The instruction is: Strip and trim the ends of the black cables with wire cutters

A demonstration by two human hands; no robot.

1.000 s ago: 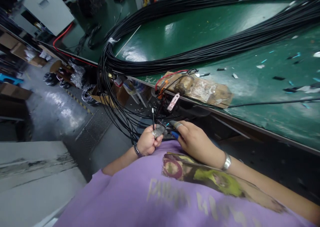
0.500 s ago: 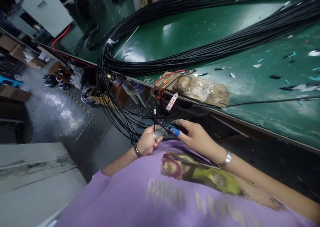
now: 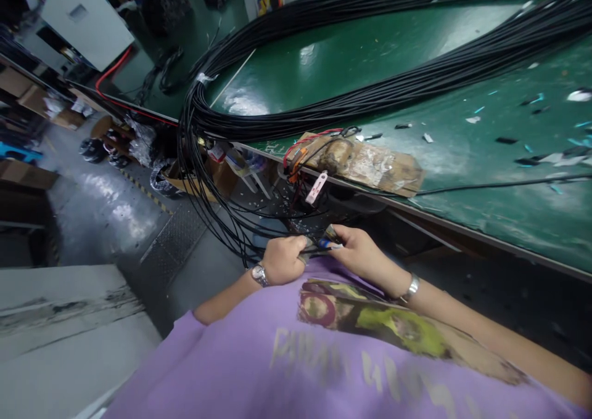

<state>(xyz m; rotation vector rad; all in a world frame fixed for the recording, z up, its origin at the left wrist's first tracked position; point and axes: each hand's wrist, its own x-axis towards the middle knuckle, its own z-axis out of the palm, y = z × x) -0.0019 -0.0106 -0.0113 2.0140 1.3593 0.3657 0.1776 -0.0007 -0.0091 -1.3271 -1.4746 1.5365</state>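
My left hand [image 3: 283,260], with a watch on its wrist, is closed around a black cable [image 3: 314,251] low in front of my purple shirt. Just to its right, my right hand [image 3: 358,251] pinches the same cable near a small whitish end. Blue tape wraps the right thumb, and grey covering shows on some fingertips of both hands. The fingers hide much of the cable between the hands. More black cables [image 3: 240,231] hang down from the table edge to the left of my hands.
A big bundle of black cables [image 3: 296,123] loops over the green table [image 3: 370,49]. At the near edge lies a taped wooden block [image 3: 370,163] with red and orange wires, and a pink-white tag [image 3: 317,188] hangs below. Scraps litter the right side. Boxes [image 3: 23,172] stand at left.
My left hand has turned over, back upward, so its watch face shows. The upright cable end with a white tip no longer stands above it. The right hand has closed into a pinch.
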